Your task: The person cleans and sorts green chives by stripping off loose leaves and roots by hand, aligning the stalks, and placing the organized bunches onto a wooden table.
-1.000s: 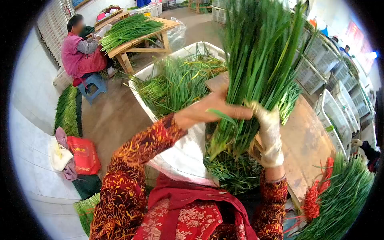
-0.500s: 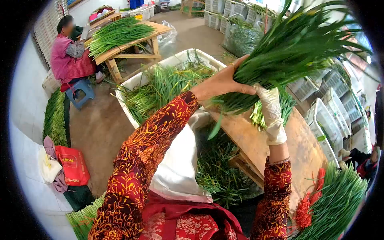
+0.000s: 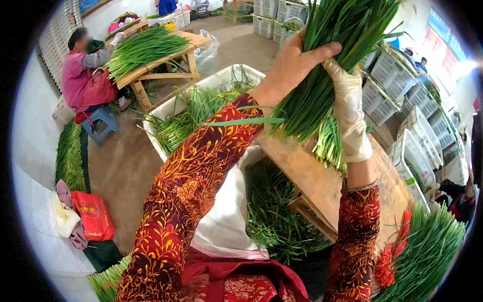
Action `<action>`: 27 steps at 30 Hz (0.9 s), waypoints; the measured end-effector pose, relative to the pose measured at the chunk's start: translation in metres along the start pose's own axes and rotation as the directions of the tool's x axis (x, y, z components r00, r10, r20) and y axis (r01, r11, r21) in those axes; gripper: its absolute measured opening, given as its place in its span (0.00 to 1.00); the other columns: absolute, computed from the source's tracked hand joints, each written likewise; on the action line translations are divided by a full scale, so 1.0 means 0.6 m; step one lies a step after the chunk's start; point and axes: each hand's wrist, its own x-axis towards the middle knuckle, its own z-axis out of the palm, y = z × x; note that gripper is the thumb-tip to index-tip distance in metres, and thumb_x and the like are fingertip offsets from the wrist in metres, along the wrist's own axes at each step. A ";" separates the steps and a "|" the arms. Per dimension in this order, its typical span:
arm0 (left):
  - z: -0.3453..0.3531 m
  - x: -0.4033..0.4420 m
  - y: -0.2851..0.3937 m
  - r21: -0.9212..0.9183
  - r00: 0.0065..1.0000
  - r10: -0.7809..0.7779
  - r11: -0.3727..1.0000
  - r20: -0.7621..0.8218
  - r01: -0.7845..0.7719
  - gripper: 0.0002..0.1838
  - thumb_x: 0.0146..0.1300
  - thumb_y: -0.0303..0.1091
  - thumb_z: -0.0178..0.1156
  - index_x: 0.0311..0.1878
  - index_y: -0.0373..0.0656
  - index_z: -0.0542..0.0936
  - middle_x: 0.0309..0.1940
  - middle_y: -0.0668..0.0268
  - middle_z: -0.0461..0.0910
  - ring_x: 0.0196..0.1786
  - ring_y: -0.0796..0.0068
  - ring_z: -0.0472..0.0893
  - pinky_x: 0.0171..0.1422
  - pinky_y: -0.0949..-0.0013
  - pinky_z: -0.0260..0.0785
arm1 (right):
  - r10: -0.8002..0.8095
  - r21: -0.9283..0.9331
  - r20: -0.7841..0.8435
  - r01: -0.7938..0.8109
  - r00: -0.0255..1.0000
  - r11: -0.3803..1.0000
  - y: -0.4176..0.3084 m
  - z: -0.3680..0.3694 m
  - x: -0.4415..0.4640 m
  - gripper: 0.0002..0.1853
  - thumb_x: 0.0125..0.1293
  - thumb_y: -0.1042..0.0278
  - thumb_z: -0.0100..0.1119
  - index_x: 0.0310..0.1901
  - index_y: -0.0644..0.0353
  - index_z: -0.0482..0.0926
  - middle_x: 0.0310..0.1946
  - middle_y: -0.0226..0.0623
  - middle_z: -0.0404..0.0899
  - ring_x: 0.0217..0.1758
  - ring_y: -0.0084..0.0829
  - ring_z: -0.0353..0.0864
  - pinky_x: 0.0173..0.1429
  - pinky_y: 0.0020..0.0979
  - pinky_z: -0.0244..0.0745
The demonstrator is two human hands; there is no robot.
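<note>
Gripping green bundle [image 3: 353,29]: left hand [image 3: 291,66], gloved right hand [image 3: 348,95] both clasping it | long axis 7-to-1 o'clock | desk [image 3: 298,157] at 6 o'clock

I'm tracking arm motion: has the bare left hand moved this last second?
Yes, the left hand moved up the view, from well below the far rim of the white crate to about level with it.

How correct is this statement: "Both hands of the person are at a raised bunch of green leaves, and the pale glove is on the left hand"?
Not quite: the head view shows the pale glove on the right hand, while the left hand is bare. Both hands are indeed at the raised bunch of green leaves.
</note>
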 end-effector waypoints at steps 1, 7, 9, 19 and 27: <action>-0.003 0.004 -0.004 -0.003 1.000 -0.001 1.000 0.000 0.001 0.26 0.52 0.43 0.64 0.50 0.36 0.72 0.40 0.64 0.78 0.44 0.76 0.74 0.50 0.72 0.65 | 0.044 0.083 0.051 -0.048 0.998 0.995 -0.007 -0.003 0.003 0.20 0.54 0.67 0.65 0.48 0.62 0.73 0.40 0.30 0.77 0.41 0.23 0.75 0.47 0.26 0.70; -0.025 -0.018 -0.036 0.015 0.982 -0.160 0.987 0.104 0.159 0.35 0.48 0.41 0.69 0.57 0.37 0.67 0.47 0.62 0.75 0.50 0.75 0.73 0.57 0.72 0.64 | 0.156 -0.096 0.209 -0.139 0.965 0.986 0.025 -0.032 -0.022 0.25 0.53 0.64 0.66 0.52 0.63 0.71 0.44 0.32 0.76 0.45 0.23 0.74 0.50 0.26 0.69; -0.024 -0.024 -0.034 0.028 0.976 -0.188 0.982 0.108 0.186 0.35 0.49 0.44 0.67 0.57 0.36 0.67 0.48 0.62 0.75 0.50 0.74 0.73 0.57 0.71 0.63 | 0.223 -0.122 0.148 -0.206 0.963 0.971 0.031 -0.030 -0.024 0.24 0.54 0.66 0.65 0.52 0.63 0.70 0.43 0.33 0.76 0.43 0.23 0.75 0.48 0.26 0.71; -0.037 -0.024 -0.016 0.219 0.949 -0.267 0.929 -0.165 0.299 0.26 0.51 0.38 0.66 0.51 0.36 0.73 0.45 0.65 0.76 0.43 0.75 0.76 0.49 0.72 0.69 | 0.178 -0.120 0.240 -0.153 0.954 0.981 -0.027 -0.032 -0.015 0.31 0.42 0.66 0.71 0.50 0.66 0.71 0.38 0.38 0.79 0.39 0.26 0.76 0.45 0.27 0.72; -0.101 0.001 0.008 0.093 0.930 -0.316 0.948 0.187 0.303 0.27 0.55 0.36 0.61 0.57 0.36 0.67 0.46 0.64 0.74 0.51 0.71 0.73 0.57 0.68 0.64 | 0.271 0.013 0.416 -0.304 0.868 0.953 -0.055 -0.018 -0.019 0.32 0.36 0.66 0.72 0.47 0.63 0.73 0.33 0.36 0.79 0.33 0.25 0.77 0.39 0.29 0.74</action>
